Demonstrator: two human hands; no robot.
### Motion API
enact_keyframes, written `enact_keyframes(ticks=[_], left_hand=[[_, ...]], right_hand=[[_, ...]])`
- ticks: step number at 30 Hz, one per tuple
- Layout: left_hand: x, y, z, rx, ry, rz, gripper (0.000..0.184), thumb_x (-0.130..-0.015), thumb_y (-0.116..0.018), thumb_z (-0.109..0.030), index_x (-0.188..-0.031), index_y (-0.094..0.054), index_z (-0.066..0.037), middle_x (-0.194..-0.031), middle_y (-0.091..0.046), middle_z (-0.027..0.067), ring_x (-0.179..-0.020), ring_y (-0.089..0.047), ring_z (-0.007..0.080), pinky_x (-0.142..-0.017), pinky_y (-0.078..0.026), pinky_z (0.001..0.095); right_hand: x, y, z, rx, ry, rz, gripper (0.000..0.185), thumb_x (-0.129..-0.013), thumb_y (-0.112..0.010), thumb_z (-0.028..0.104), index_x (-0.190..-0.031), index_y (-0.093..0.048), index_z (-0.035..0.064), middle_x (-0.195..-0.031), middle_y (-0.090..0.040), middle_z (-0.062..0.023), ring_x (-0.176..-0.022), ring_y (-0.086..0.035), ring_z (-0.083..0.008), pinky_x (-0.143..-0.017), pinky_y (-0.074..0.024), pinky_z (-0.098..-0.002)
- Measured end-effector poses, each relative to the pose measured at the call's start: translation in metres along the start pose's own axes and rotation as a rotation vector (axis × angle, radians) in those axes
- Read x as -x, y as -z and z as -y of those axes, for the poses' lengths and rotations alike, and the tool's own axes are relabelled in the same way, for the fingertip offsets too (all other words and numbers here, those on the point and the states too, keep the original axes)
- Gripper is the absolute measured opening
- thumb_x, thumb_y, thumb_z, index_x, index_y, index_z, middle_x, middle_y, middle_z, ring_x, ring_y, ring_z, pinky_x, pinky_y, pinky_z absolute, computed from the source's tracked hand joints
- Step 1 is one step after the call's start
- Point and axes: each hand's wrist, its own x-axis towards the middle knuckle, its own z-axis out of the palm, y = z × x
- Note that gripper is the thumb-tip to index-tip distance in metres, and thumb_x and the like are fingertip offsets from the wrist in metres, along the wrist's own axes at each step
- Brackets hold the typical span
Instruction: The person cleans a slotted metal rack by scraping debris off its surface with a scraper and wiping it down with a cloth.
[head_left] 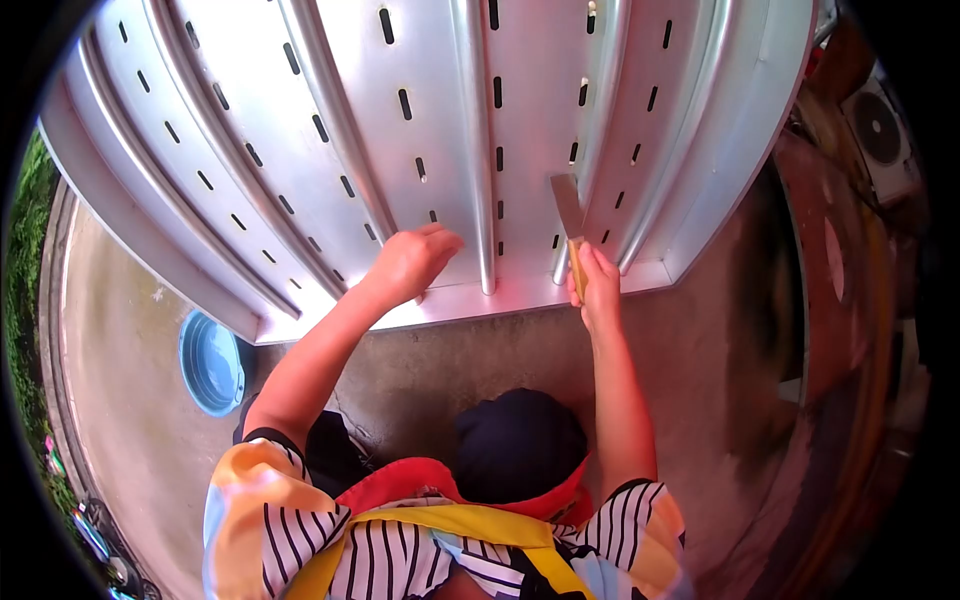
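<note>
My right hand [597, 282] is wrapped around the wooden handle of a putty knife [568, 208]. Its flat metal blade points away from me over a large slotted metal panel [540, 60], beside one of the raised tubular ribs. To the left, my left hand [418, 262] is closed, fingers curled downward over the panel near its front edge. Whatever those fingers may hold is hidden. Small pale bits show in some slots, such as the one with a bit of residue [583, 88] further up the panel.
A blue plastic basin [211, 362] stands on the wet concrete floor [150, 290], left of the panel's near corner. Raised side walls border the panel. At the far right is an outdoor fan unit [878, 130]; green plants [33, 210] line the left.
</note>
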Motion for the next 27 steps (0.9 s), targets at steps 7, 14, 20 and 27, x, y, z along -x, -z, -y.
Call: enact_keyframes(ticks=[7, 14, 20, 27], left_hand=[[-0.003, 0.003, 0.001, -0.022, -0.04, 0.012, 0.009, -0.085, -0.06, -0.004, -0.093, -0.063, -0.002, -0.079, -0.061, 0.0096, -0.063, -0.062, 0.0259, -0.059, -0.05, 0.0358], [-0.004, -0.001, 0.0, -0.058, -0.055, 0.005, 0.009, -0.085, -0.06, -0.006, -0.092, -0.063, -0.002, -0.077, -0.059, 0.0107, -0.065, -0.06, 0.0283, -0.06, -0.049, 0.0372], [-0.008, 0.003, 0.003, 0.015, -0.028, -0.032, 0.008, -0.084, -0.061, -0.006, -0.092, -0.063, -0.003, -0.079, -0.059, 0.011, -0.068, -0.06, 0.0307, -0.061, -0.049, 0.039], [-0.01, 0.007, 0.006, 0.08, 0.024, -0.013, 0.009, -0.084, -0.061, -0.006, -0.092, -0.064, -0.003, -0.08, -0.061, 0.0108, -0.07, -0.061, 0.0303, -0.062, -0.05, 0.0382]], right_hand=[[0.0, 0.003, 0.007, -0.01, -0.042, 0.023, 0.038, -0.098, -0.049, 0.037, -0.086, -0.056, 0.002, -0.056, -0.049, -0.0045, -0.041, -0.042, -0.0099, -0.036, -0.0306, -0.0232], [-0.014, -0.008, 0.014, 0.072, 0.324, 0.046, 0.03, -0.098, -0.049, 0.031, -0.087, -0.059, 0.0041, -0.056, -0.05, -0.0039, -0.042, -0.043, -0.0086, -0.037, -0.0315, -0.0234], [-0.025, -0.032, 0.078, -0.026, 0.211, 0.039, 0.033, -0.098, -0.049, 0.033, -0.087, -0.057, 0.0026, -0.056, -0.049, -0.0031, -0.041, -0.042, -0.0093, -0.038, -0.0314, -0.0232], [-0.02, -0.033, 0.098, -0.004, 0.174, 0.027, 0.038, -0.098, -0.047, 0.039, -0.086, -0.054, 0.0034, -0.056, -0.048, -0.0032, -0.039, -0.04, -0.0098, -0.036, -0.0294, -0.0232]])
